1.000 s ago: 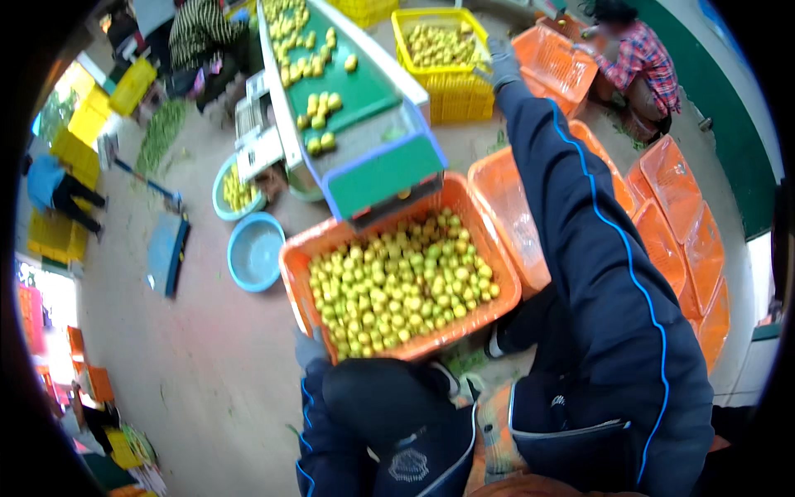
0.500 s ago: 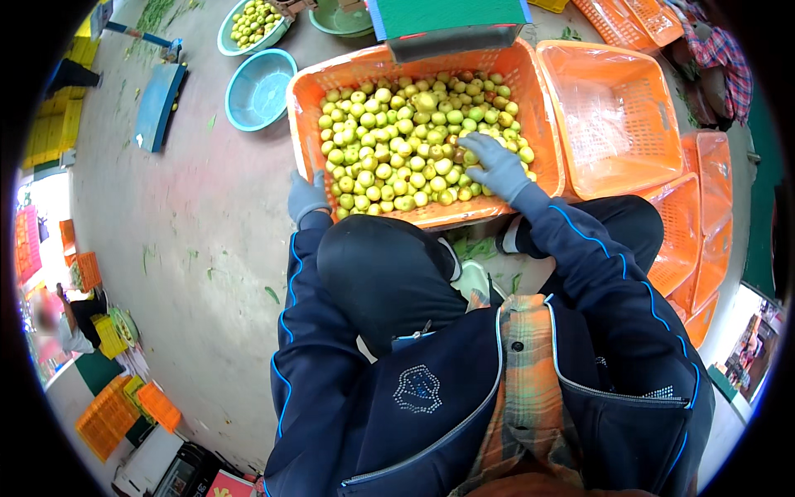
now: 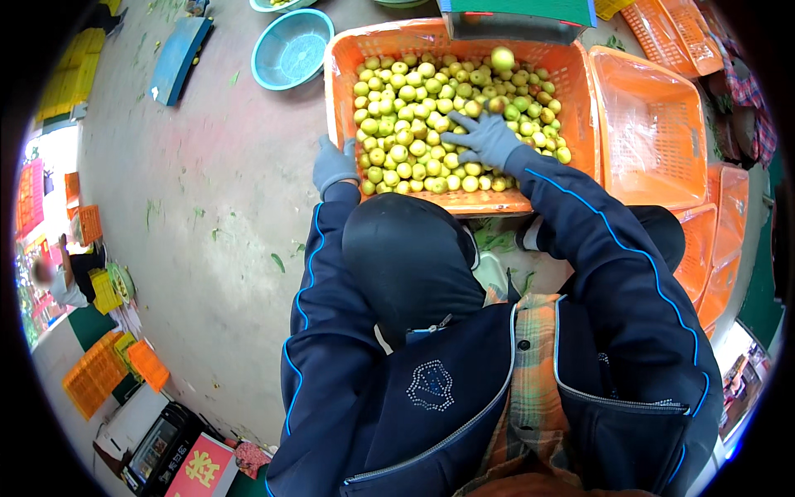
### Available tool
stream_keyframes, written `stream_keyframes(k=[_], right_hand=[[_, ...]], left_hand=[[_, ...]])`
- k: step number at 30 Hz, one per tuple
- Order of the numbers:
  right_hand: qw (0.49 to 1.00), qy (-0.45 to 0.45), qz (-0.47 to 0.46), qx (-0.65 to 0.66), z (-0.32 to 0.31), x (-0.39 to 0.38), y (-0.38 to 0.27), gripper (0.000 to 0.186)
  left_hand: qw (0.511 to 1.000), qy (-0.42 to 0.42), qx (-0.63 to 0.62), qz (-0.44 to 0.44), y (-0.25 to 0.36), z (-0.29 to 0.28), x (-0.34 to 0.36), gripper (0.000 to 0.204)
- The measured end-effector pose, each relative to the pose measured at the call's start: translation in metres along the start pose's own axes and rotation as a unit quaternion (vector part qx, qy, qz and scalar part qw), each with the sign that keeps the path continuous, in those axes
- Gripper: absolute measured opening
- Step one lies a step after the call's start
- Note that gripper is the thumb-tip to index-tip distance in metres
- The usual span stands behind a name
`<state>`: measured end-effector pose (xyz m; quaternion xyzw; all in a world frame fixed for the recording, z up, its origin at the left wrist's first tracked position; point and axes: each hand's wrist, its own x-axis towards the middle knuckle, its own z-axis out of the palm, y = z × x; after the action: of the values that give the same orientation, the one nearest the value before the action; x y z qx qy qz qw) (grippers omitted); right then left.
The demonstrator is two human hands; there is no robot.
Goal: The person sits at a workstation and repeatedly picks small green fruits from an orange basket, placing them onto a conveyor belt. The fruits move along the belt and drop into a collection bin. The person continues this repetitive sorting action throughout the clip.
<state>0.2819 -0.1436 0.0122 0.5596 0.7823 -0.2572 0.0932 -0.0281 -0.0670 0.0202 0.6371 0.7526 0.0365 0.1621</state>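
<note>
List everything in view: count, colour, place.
Rectangular plastic crate: one, orange, centre.
Round fruits: many, yellow-green, inside it.
Lined rectangular crates: several, orange, right.
Slotted plastic crates: several, orange, left.
Round plastic basin: one, blue, upper left.
Flat rectangular platform: one, blue, left.
Boxy machine end: one, green, top.
Stacked crates: several, yellow, upper left.
Boxy appliance: one, black, lower left.
Rectangular sign: one, red, lower left.
Leaves: several, green, floor.
Other people: some, mixed clothing, edges.
Gloved left hand: one, grey, crate edge.
Gloved right hand: one, grey, over fruits.
Jacket: one, navy, bottom.
</note>
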Motion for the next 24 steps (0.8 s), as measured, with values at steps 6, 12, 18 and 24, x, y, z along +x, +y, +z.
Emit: stream_keyframes(k=[6, 12, 18, 24], right_hand=[[0.979, 0.073, 0.068, -0.175, -0.013, 0.035, 0.040, 0.039], [0.962, 0.102, 0.242, -0.079, -0.022, 0.045, 0.061, 0.049], [0.958, 0.150, 0.240, -0.030, 0.012, -0.030, 0.071, 0.051], [0.882, 0.447, 0.145, 0.024, 0.000, -0.113, 0.078, 0.044]], left_hand=[[1.000, 0.005, -0.006, -0.002, 0.002, -0.001, 0.002, 0.050], [0.999, -0.023, 0.010, -0.021, 0.006, -0.007, -0.002, 0.051], [1.000, -0.004, 0.004, 0.005, 0.003, -0.003, 0.000, 0.051], [1.000, 0.011, 0.004, 0.004, -0.007, -0.007, -0.001, 0.049]])
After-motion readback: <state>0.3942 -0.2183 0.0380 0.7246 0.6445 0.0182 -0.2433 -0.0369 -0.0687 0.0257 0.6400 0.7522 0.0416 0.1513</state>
